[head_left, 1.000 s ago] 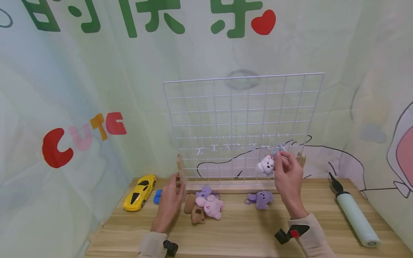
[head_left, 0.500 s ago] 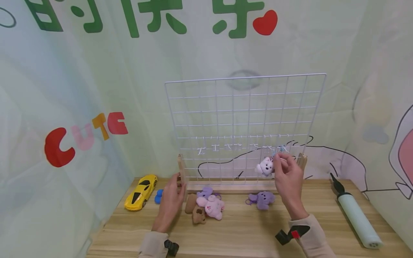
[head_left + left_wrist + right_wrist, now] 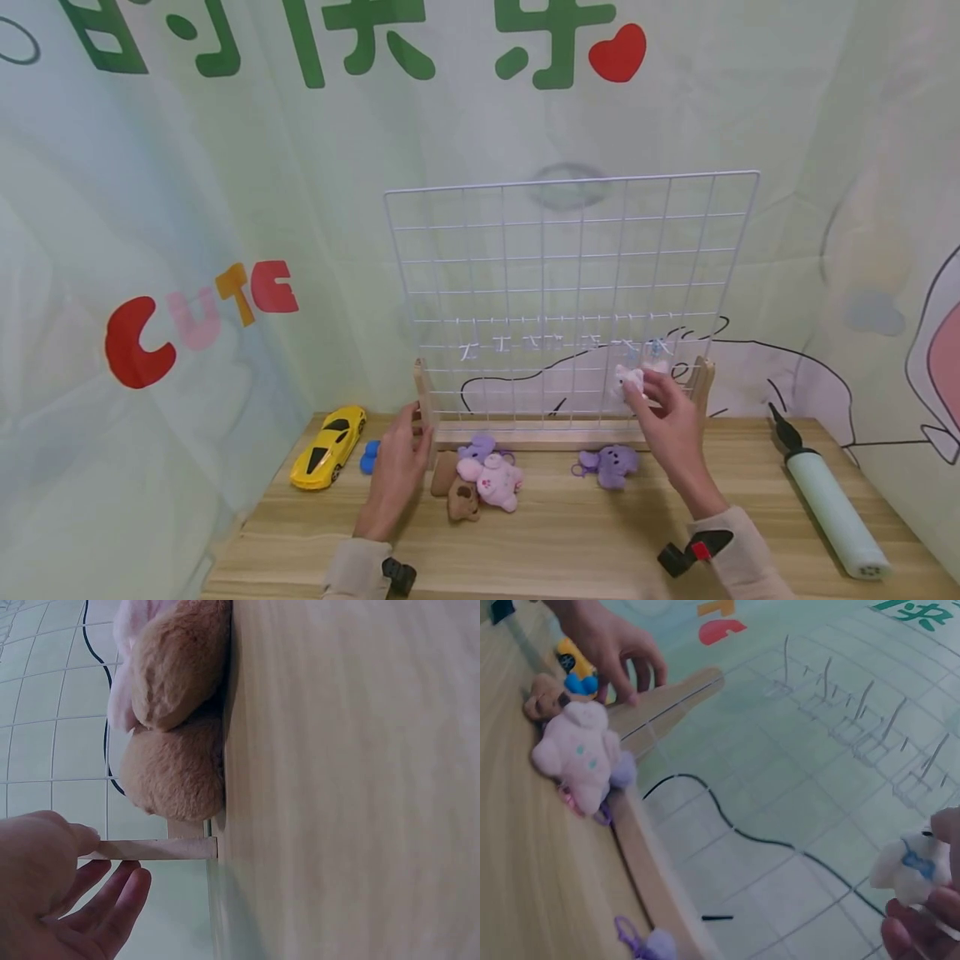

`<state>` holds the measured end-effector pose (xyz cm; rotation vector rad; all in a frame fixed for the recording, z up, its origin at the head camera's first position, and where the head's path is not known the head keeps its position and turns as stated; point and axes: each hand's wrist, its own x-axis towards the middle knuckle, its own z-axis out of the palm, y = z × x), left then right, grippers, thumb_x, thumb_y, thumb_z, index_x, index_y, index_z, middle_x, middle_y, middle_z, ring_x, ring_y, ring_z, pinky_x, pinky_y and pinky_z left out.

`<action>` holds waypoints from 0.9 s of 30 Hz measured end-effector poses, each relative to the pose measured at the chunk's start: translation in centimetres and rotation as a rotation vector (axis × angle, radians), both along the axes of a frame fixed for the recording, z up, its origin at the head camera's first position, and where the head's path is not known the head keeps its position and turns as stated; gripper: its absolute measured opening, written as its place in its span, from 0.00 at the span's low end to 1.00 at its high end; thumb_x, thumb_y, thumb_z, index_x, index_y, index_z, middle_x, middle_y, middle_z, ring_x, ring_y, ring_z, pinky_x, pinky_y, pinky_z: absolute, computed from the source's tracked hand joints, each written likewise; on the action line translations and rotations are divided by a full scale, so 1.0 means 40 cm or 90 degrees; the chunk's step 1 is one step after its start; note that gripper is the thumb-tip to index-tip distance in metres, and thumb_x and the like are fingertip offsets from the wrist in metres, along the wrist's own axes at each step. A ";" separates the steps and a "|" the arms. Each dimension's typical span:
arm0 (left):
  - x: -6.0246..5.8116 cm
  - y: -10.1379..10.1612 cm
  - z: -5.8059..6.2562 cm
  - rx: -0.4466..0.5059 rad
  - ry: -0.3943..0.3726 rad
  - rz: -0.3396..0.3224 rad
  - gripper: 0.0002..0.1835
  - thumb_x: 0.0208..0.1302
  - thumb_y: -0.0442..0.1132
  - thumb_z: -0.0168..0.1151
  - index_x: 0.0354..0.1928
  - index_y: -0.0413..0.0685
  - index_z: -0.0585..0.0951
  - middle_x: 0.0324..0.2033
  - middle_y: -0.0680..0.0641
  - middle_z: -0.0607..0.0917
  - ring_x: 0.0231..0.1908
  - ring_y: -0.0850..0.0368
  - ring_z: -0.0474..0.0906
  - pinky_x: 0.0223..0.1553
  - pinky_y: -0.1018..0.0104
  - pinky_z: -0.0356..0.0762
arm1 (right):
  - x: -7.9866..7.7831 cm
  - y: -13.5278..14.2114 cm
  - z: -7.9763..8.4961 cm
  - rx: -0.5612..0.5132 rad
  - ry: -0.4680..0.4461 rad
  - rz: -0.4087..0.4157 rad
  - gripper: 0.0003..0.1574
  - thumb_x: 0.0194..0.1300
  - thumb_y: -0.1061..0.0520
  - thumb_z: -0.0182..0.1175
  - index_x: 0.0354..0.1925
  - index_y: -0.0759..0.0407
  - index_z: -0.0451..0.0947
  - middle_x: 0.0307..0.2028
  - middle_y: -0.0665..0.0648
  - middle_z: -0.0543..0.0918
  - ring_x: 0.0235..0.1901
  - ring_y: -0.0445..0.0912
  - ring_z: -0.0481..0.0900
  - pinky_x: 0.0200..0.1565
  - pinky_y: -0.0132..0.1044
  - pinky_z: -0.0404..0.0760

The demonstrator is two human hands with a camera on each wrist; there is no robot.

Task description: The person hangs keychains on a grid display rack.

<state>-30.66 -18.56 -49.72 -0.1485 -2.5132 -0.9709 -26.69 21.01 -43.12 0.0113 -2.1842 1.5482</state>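
My right hand (image 3: 675, 425) pinches a small white plush keychain (image 3: 628, 380) in front of the lower right of a white wire grid (image 3: 558, 292). In the right wrist view the white plush (image 3: 909, 862) shows a blue bow, with the fingers (image 3: 937, 919) against it. A pale item (image 3: 657, 367) hangs behind these fingers, partly hidden; its kind is unclear. My left hand (image 3: 401, 458) holds the grid's left wooden upright (image 3: 422, 392). Thumb and fingers lie on opposite sides of that upright (image 3: 157, 850) in the left wrist view.
White hooks (image 3: 528, 342) line the grid. Near the left hand lie pink (image 3: 497, 482), brown (image 3: 462, 500) and purple (image 3: 476, 450) plushes. Another purple plush (image 3: 615, 467) lies before the base. A yellow toy car (image 3: 328, 447) and blue object (image 3: 369, 457) sit left, a pump (image 3: 832, 508) right.
The right hand's fingers have shifted from above the white plush onto its body, and the plush has turned and moved slightly right. The left hand keeps its hold on the upright.
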 end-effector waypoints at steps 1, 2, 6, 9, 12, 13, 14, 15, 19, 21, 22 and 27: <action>0.000 0.000 0.000 -0.001 0.000 0.000 0.25 0.78 0.36 0.66 0.72 0.37 0.73 0.62 0.34 0.86 0.53 0.42 0.90 0.49 0.48 0.93 | -0.001 0.006 -0.008 0.014 -0.018 0.007 0.34 0.79 0.39 0.64 0.71 0.58 0.76 0.63 0.64 0.87 0.56 0.40 0.85 0.49 0.15 0.79; 0.000 0.001 0.000 -0.002 -0.001 0.000 0.25 0.79 0.36 0.65 0.72 0.37 0.73 0.62 0.34 0.86 0.54 0.42 0.90 0.49 0.48 0.93 | -0.002 0.011 -0.019 0.031 -0.035 0.013 0.36 0.79 0.38 0.64 0.72 0.58 0.74 0.64 0.64 0.86 0.59 0.44 0.85 0.51 0.15 0.77; -0.001 0.002 0.001 -0.005 -0.004 0.004 0.25 0.79 0.36 0.65 0.72 0.37 0.73 0.62 0.34 0.86 0.54 0.42 0.90 0.50 0.48 0.93 | -0.006 0.023 -0.071 0.093 -0.066 0.033 0.36 0.78 0.41 0.66 0.72 0.61 0.73 0.63 0.64 0.88 0.62 0.56 0.86 0.52 0.20 0.78; -0.002 0.002 0.000 -0.005 -0.003 0.004 0.25 0.79 0.36 0.65 0.72 0.37 0.73 0.62 0.34 0.86 0.54 0.42 0.90 0.49 0.47 0.93 | -0.007 0.017 -0.107 0.136 -0.056 0.047 0.28 0.77 0.50 0.69 0.66 0.64 0.78 0.56 0.63 0.91 0.56 0.56 0.89 0.50 0.24 0.83; -0.002 0.001 -0.001 -0.004 0.000 0.002 0.24 0.78 0.35 0.65 0.71 0.37 0.74 0.61 0.34 0.86 0.53 0.42 0.90 0.49 0.48 0.93 | -0.005 0.002 -0.131 0.173 -0.048 0.076 0.19 0.73 0.59 0.71 0.59 0.64 0.84 0.50 0.62 0.91 0.49 0.53 0.89 0.47 0.27 0.86; -0.002 0.001 -0.001 -0.003 0.001 0.002 0.24 0.78 0.35 0.65 0.71 0.37 0.74 0.61 0.34 0.86 0.53 0.42 0.90 0.48 0.48 0.93 | -0.005 -0.003 -0.138 0.189 -0.045 0.088 0.17 0.72 0.61 0.71 0.56 0.64 0.85 0.49 0.61 0.92 0.47 0.52 0.89 0.46 0.29 0.87; -0.002 0.000 -0.001 -0.004 0.002 0.001 0.24 0.78 0.35 0.65 0.71 0.37 0.74 0.61 0.34 0.86 0.53 0.42 0.90 0.48 0.48 0.93 | -0.005 -0.009 -0.145 0.207 -0.041 0.099 0.15 0.70 0.63 0.72 0.54 0.64 0.87 0.47 0.60 0.92 0.46 0.51 0.89 0.46 0.31 0.88; -0.003 0.000 -0.001 -0.003 0.002 0.000 0.24 0.79 0.35 0.65 0.71 0.37 0.74 0.61 0.34 0.86 0.53 0.42 0.90 0.48 0.48 0.93 | -0.004 -0.014 -0.152 0.233 -0.036 0.106 0.13 0.69 0.64 0.73 0.51 0.62 0.88 0.46 0.58 0.92 0.46 0.50 0.89 0.47 0.34 0.88; -0.003 0.000 -0.001 -0.004 0.000 -0.001 0.24 0.79 0.35 0.65 0.71 0.37 0.74 0.61 0.34 0.86 0.53 0.42 0.90 0.48 0.48 0.93 | -0.002 -0.033 -0.175 0.345 0.015 0.122 0.11 0.63 0.64 0.77 0.45 0.58 0.91 0.45 0.57 0.92 0.47 0.51 0.87 0.50 0.46 0.87; -0.004 0.000 -0.001 -0.003 -0.001 0.000 0.24 0.79 0.36 0.65 0.71 0.38 0.74 0.61 0.34 0.86 0.53 0.42 0.90 0.48 0.48 0.93 | 0.000 -0.041 -0.184 0.380 0.045 0.128 0.13 0.59 0.66 0.78 0.43 0.59 0.91 0.45 0.58 0.91 0.48 0.53 0.87 0.51 0.50 0.87; -0.003 0.000 0.000 -0.003 -0.002 0.001 0.24 0.79 0.36 0.65 0.71 0.38 0.74 0.61 0.34 0.86 0.53 0.42 0.90 0.48 0.48 0.93 | 0.001 -0.043 -0.189 0.393 0.059 0.135 0.13 0.58 0.67 0.79 0.43 0.60 0.91 0.45 0.58 0.90 0.47 0.54 0.87 0.51 0.52 0.87; -0.004 -0.001 0.000 -0.003 -0.002 0.002 0.24 0.79 0.36 0.65 0.71 0.37 0.74 0.61 0.34 0.86 0.53 0.42 0.90 0.48 0.48 0.93 | 0.007 -0.048 -0.206 0.496 0.115 0.168 0.14 0.58 0.66 0.79 0.44 0.59 0.92 0.49 0.58 0.90 0.50 0.55 0.86 0.55 0.54 0.87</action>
